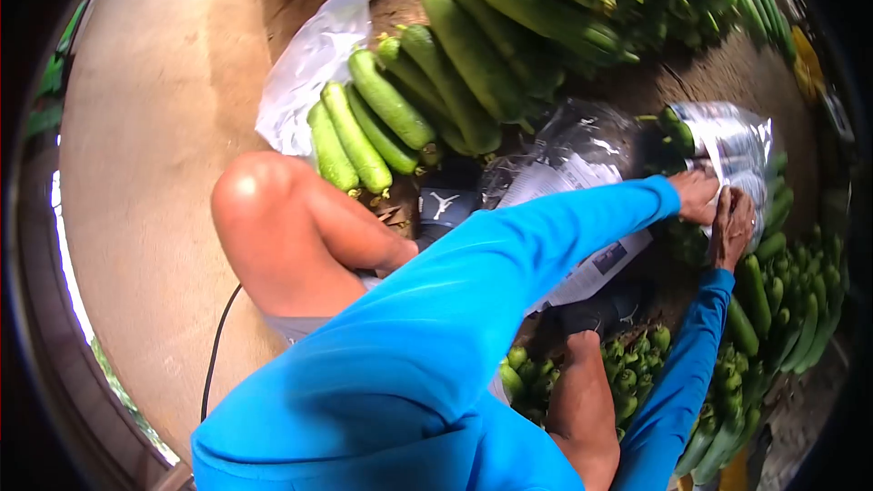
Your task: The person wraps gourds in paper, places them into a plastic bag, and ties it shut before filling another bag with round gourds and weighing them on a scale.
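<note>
At the right, a clear plastic bag (727, 132) lies around a bundle wrapped in printed paper, and the dark green end of a vegetable (675, 132) pokes out at its left. My left hand (697, 196) reaches across and is closed on the near side of the bag. Close beside it, my right hand (733, 225) has its fingers bent and pressed onto the same plastic. The two hands nearly touch. Parts of the fingers are hidden by the hands and the shiny film.
Long green gourds (473, 55) lie in a row and a heap ahead. Smaller green vegetables (791, 300) are piled at the right. Loose clear plastic and newspaper sheets (568, 182) lie between my feet. A white plastic sheet (318, 55) is at the upper left.
</note>
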Tool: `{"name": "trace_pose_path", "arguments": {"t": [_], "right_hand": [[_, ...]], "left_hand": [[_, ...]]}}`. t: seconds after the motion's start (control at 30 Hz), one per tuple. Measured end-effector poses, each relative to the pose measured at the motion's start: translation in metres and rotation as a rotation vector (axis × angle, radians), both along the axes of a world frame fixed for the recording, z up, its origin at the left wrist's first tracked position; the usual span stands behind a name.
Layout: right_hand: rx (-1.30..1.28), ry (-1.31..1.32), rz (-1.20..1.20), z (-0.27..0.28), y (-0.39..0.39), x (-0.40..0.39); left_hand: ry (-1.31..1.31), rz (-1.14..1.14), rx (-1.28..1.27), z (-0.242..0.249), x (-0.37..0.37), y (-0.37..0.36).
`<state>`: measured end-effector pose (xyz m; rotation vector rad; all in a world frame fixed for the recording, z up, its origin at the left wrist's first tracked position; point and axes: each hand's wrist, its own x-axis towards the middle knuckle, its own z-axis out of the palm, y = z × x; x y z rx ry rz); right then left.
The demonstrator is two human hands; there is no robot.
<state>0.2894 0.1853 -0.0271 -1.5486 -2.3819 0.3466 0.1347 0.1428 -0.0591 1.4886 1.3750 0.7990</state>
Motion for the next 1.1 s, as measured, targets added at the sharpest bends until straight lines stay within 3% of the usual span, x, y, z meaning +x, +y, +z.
{"name": "trace_pose_path", "arguments": {"t": [0.07, 0.17, 0.23, 0.3, 0.33, 0.37, 0.4, 0.47, 0.5, 0.57, 0.63, 0.67, 0.73, 0.8, 0.87, 0.93, 0.97, 1.07, 1.1], "right_hand": [[0.080, -0.192, 0.075, -0.002, -0.001, 0.000], [0.029, -0.472, 0.129, 0.017, -0.021, -0.014], [0.103, -0.515, 0.195, 0.017, -0.034, -0.017], [0.157, -0.587, 0.209, 0.011, -0.039, -0.017], [0.167, -0.587, 0.208, 0.008, -0.039, -0.016], [0.143, -0.605, 0.188, 0.007, -0.038, -0.018], [0.115, -0.622, 0.163, 0.009, -0.039, -0.021], [0.038, -0.650, 0.135, 0.013, -0.040, -0.029], [0.169, -0.597, 0.152, -0.007, -0.037, -0.022], [0.401, -0.519, 0.162, -0.007, -0.055, -0.029], [0.319, -0.265, 0.159, 0.016, -0.102, -0.079], [0.221, -0.193, 0.255, 0.035, -0.132, -0.109], [0.013, -0.140, 0.451, 0.024, -0.186, -0.136], [-0.188, -0.106, 0.497, -0.022, -0.266, -0.146], [-0.384, -0.136, 0.424, -0.039, -0.334, -0.161], [-0.575, -0.269, 0.322, -0.048, -0.381, -0.170], [-0.599, -0.337, 0.293, -0.048, -0.392, -0.174], [-0.521, -0.346, 0.292, -0.062, -0.398, -0.171], [-0.536, -0.328, 0.297, -0.061, -0.394, -0.167]], "left_hand": [[-0.047, 0.068, 0.104, 0.021, -0.021, -0.051], [-0.043, -0.445, 0.138, 0.035, -0.079, -0.115], [0.034, -0.886, -0.077, 0.073, -0.145, -0.146], [0.305, -1.152, -0.481, 0.125, -0.213, -0.158], [0.453, -1.126, -0.666, 0.159, -0.250, -0.166], [0.302, -0.875, -0.570, 0.165, -0.301, -0.185], [0.340, -0.719, -0.533, 0.195, -0.341, -0.192], [0.525, -0.224, -0.396, 0.218, -0.416, -0.221], [0.685, 0.003, -0.321, 0.222, -0.443, -0.244], [1.065, -0.030, -0.176, 0.193, -0.509, -0.291], [1.152, 0.026, -0.127, 0.177, -0.542, -0.339], [1.130, 0.076, -0.081, 0.170, -0.557, -0.359], [1.091, 0.099, -0.012, 0.166, -0.557, -0.368], [1.090, 0.574, -0.542, 0.173, -0.546, -0.370], [0.972, 0.699, -0.552, 0.100, -0.576, -0.407], [0.735, 0.486, -0.834, 0.110, -0.546, -0.396], [0.745, 0.489, -0.837, 0.105, -0.549, -0.399], [0.728, 0.631, -0.333, 0.086, -0.570, -0.400], [0.616, 0.728, -0.317, 0.113, -0.572, -0.392]]}}
